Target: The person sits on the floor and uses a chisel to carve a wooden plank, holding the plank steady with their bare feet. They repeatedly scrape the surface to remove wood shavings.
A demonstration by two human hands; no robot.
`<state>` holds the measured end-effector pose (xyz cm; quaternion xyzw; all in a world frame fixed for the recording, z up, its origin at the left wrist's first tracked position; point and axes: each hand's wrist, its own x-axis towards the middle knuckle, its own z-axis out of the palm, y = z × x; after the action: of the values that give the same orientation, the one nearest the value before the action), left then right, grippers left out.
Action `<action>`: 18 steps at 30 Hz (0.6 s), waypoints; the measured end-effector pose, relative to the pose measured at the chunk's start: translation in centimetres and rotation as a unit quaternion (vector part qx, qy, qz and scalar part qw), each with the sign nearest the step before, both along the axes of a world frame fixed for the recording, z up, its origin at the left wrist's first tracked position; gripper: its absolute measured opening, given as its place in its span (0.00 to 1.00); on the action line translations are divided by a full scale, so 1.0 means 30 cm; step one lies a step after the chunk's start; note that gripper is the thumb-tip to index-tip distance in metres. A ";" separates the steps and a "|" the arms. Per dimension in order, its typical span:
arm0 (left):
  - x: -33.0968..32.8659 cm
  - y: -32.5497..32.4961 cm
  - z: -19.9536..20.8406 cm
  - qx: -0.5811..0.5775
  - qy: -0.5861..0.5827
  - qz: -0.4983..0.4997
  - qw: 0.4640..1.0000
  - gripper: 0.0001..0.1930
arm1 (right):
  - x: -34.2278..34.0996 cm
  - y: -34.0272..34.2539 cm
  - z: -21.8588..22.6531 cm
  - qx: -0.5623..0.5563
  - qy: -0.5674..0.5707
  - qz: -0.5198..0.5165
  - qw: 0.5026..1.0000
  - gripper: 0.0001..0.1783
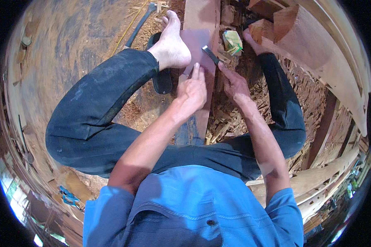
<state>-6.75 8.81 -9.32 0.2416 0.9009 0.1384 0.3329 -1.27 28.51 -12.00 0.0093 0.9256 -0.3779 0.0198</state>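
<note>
My right hand [235, 85] is closed around a chisel-like tool with a flat dark blade [211, 55] and a bright end edge; its handle is hidden in the hand. The blade points up and left, over a thin grey-purple sheet [198, 38]. This sheet lies on a long reddish wooden board [201, 14] between my legs. My left hand [193, 89] rests at the sheet's near part, with its index and middle fingers stretched forward, close to the blade. My bare left foot [171, 47] lies beside the sheet, partly over its left edge.
An axe-like tool with a blue-grey handle [141, 25] lies far left among wood chips. Beside my foot is a dark sandal [162, 81]. A green-and-yellow packet [233, 42] sits right of the board. Large curved timbers [317, 53] fill the right side. Shavings [259, 88] cover the floor.
</note>
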 end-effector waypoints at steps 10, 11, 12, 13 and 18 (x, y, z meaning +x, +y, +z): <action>0.048 -0.027 0.073 -0.076 -0.021 0.003 0.997 0.40 | 0.012 -0.024 0.024 0.042 -0.042 -0.014 0.998 0.26; 0.046 -0.028 0.071 -0.074 -0.021 -0.001 0.997 0.40 | -0.027 -0.026 0.012 -0.013 -0.011 -0.011 1.000 0.29; 0.036 -0.031 0.064 -0.073 -0.019 -0.002 0.997 0.40 | -0.049 -0.031 -0.001 -0.008 -0.006 -0.009 1.000 0.29; 0.043 -0.048 -0.007 -0.063 0.025 -0.013 0.998 0.40 | -0.068 -0.036 -0.010 0.000 0.001 -0.007 1.000 0.28; 0.031 -0.097 -0.140 0.033 0.046 -0.042 0.997 0.41 | -0.059 -0.017 -0.046 -0.066 -0.018 -0.038 0.997 0.25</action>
<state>-5.81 5.90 -13.53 0.2964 0.8992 0.1429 0.2884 -3.03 28.00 -13.38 0.0495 0.8970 -0.4388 0.0225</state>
